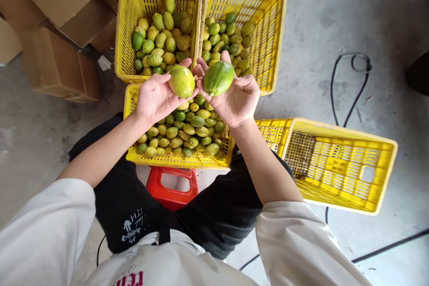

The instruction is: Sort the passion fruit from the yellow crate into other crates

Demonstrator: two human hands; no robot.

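My left hand (pixel 156 97) is palm up, holding a yellow-green lemon (pixel 181 81) between thumb and fingers. Beside it, my right hand (pixel 238 98) is also turned up and cradles a greener, ridged lemon (pixel 219 78) on its fingers. The two fruits are side by side, a little apart. Below both hands is a yellow crate (pixel 129 103) full of green and yellow lemons (pixel 182 130). Just beyond them stand a far left crate (pixel 122 31) and a far right crate (pixel 280 31), each partly filled with similar fruit.
Another yellow crate (pixel 385 174) lies at the right, its inner grid visible. A red plastic stool (pixel 170 196) shows between my knees. Cardboard boxes (pixel 60 62) are piled at the upper left. A black cable (pixel 355 98) loops over the concrete floor (pixel 321 22).
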